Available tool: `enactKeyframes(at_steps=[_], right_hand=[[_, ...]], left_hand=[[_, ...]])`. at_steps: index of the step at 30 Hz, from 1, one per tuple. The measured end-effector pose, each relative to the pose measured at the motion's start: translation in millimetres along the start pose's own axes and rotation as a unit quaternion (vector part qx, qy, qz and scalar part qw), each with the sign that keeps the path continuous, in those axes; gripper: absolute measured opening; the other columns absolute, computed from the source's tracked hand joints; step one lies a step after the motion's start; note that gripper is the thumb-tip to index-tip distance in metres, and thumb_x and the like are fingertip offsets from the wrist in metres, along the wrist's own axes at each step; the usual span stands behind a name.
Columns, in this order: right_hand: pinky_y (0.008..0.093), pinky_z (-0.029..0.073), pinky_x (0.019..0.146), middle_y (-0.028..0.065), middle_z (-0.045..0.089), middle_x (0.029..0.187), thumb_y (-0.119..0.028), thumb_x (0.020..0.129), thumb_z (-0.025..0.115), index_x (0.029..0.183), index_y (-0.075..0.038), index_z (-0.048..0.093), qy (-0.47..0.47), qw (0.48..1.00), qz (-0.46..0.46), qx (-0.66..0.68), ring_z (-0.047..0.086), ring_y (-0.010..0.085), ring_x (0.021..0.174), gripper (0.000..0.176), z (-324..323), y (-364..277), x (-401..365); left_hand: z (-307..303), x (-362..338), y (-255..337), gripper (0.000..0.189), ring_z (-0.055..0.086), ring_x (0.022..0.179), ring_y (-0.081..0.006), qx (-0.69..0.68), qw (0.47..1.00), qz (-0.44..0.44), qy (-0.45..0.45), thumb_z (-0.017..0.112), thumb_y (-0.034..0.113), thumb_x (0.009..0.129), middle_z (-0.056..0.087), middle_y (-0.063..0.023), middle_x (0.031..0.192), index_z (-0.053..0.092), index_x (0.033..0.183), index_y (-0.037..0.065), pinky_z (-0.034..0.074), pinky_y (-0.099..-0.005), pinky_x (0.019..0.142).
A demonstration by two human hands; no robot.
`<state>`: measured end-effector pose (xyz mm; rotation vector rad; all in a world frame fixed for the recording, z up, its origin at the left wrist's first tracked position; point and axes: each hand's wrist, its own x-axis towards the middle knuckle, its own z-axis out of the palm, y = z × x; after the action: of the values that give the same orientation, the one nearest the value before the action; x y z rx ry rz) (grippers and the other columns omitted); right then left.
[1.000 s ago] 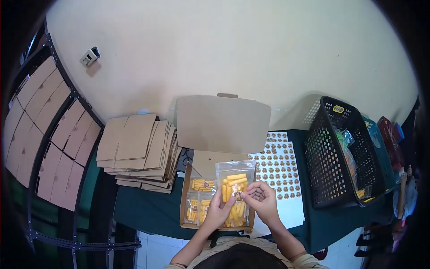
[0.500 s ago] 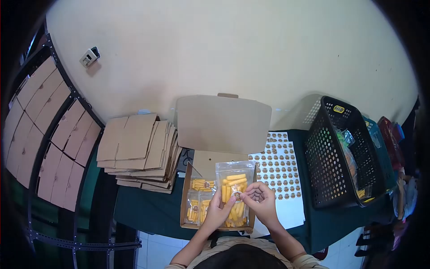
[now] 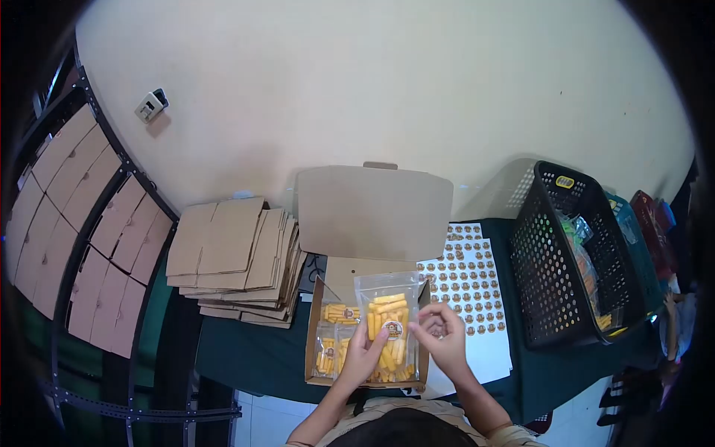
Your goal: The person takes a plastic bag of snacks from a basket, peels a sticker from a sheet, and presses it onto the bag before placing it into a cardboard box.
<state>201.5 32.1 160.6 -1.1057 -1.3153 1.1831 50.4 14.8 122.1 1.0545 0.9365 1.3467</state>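
A clear zip pouch of yellow stick-shaped snacks is held upright over an open cardboard box. My left hand grips its left side, with the thumb pressed by a round brown-and-white sticker on the front. Just off the pouch's right edge is my right hand, its fingers loosely curled and apart, with nothing visible in them. Inside the box lie several similar pouches with round stickers. A sheet of round stickers lies to the right of the box.
Flattened cardboard boxes are stacked on the left of the green-covered table. At the right stands a black perforated basket holding plastic packs. A metal rack with closed boxes is far left. Another person's arm shows at far right.
My right hand has moved right, away from the sticker on the pouch, and its fingers have loosened. The left hand still grips the pouch, and the sticker now shows more fully.
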Motion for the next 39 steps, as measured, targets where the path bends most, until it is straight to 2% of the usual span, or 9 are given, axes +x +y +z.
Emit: enactKeyframes(at_steps=[2,8,12,13,21,25,31,36,39], right_hand=[[0.0155,0.039,0.052,0.0028,0.051,0.082,-0.004,0.070,0.068,0.092,0.000,0.051,0.035,0.997,-0.069,-0.028,0.049,0.0027,0.063,0.028,-9,5,5],[0.0163,0.041,0.049,0.0026,0.049,0.083,-0.008,0.068,0.071,0.102,0.001,0.051,-0.022,0.998,-0.043,-0.039,0.047,0.0021,0.062,0.040,0,14,-5],[0.0136,0.039,0.046,-0.0014,0.054,0.070,-0.007,0.070,0.071,0.095,0.001,0.054,-0.046,0.999,0.010,-0.005,0.046,-0.0002,0.057,0.031,0,25,-3],[0.0138,0.039,0.047,-0.0007,0.054,0.072,-0.006,0.070,0.070,0.094,0.001,0.054,-0.054,0.998,0.008,0.008,0.047,0.0000,0.058,0.030,-2,30,-3],[0.0178,0.044,0.064,0.0028,0.057,0.081,0.000,0.078,0.059,0.096,0.002,0.053,-0.075,0.985,0.070,0.136,0.054,0.0055,0.073,0.019,-3,27,-5],[0.0183,0.044,0.064,0.0029,0.056,0.083,-0.002,0.078,0.061,0.097,0.002,0.052,-0.073,0.987,0.063,0.130,0.054,0.0057,0.073,0.021,-1,27,-8],[0.0168,0.041,0.053,-0.0008,0.051,0.074,-0.009,0.074,0.067,0.090,0.001,0.055,-0.005,1.000,-0.008,0.027,0.047,0.0023,0.062,0.022,7,43,-9],[0.0193,0.034,0.048,0.0008,0.047,0.062,-0.007,0.071,0.068,0.081,0.000,0.056,0.041,0.990,-0.090,-0.100,0.041,0.0054,0.055,0.017,3,42,-8],[0.0208,0.035,0.050,0.0026,0.047,0.063,-0.007,0.071,0.068,0.081,0.001,0.055,0.053,0.988,-0.104,-0.096,0.042,0.0075,0.056,0.018,5,44,-8]], left_hand=[[-1,0,-1,0.037,0.048,0.100,-0.0122,-0.015,1.000,-0.009,0.002,0.047,0.011,0.088,0.050,-0.0101,0.110,0.035,0.120,-0.003,0.041,-0.0245,0.083],[3,-5,3,0.033,0.050,0.091,-0.0078,0.027,0.999,-0.044,0.009,0.047,0.012,0.089,0.053,-0.0070,0.103,0.038,0.117,-0.002,0.042,-0.0216,0.075],[3,-5,7,0.033,0.050,0.078,-0.0030,0.020,0.999,-0.023,-0.020,0.049,0.014,0.088,0.055,-0.0043,0.097,0.040,0.115,-0.001,0.041,-0.0171,0.064],[-2,-5,9,0.034,0.050,0.088,-0.0060,0.026,0.997,-0.062,-0.044,0.049,0.014,0.087,0.054,-0.0033,0.102,0.042,0.117,-0.001,0.041,-0.0192,0.074],[-21,-3,2,0.034,0.050,0.091,-0.0072,0.048,0.984,-0.115,-0.127,0.052,0.013,0.086,0.053,-0.0038,0.104,0.044,0.116,0.000,0.042,-0.0217,0.076],[-9,-4,5,0.034,0.051,0.078,-0.0041,0.040,0.994,-0.054,-0.082,0.054,0.012,0.085,0.055,-0.0021,0.098,0.045,0.115,0.000,0.042,-0.0184,0.066],[0,-3,9,0.031,0.049,0.075,-0.0040,0.091,0.992,-0.088,-0.002,0.055,0.016,0.085,0.057,-0.0036,0.089,0.048,0.108,-0.002,0.042,-0.0203,0.062],[-6,1,0,0.026,0.040,0.057,0.0001,0.095,0.993,-0.021,-0.072,0.053,0.018,0.086,0.050,0.0046,0.072,0.051,0.105,0.000,0.031,-0.0159,0.048],[-6,0,14,0.026,0.041,0.058,-0.0007,0.137,0.986,-0.032,-0.086,0.054,0.018,0.085,0.051,0.0037,0.074,0.052,0.104,0.000,0.034,-0.0164,0.050]])
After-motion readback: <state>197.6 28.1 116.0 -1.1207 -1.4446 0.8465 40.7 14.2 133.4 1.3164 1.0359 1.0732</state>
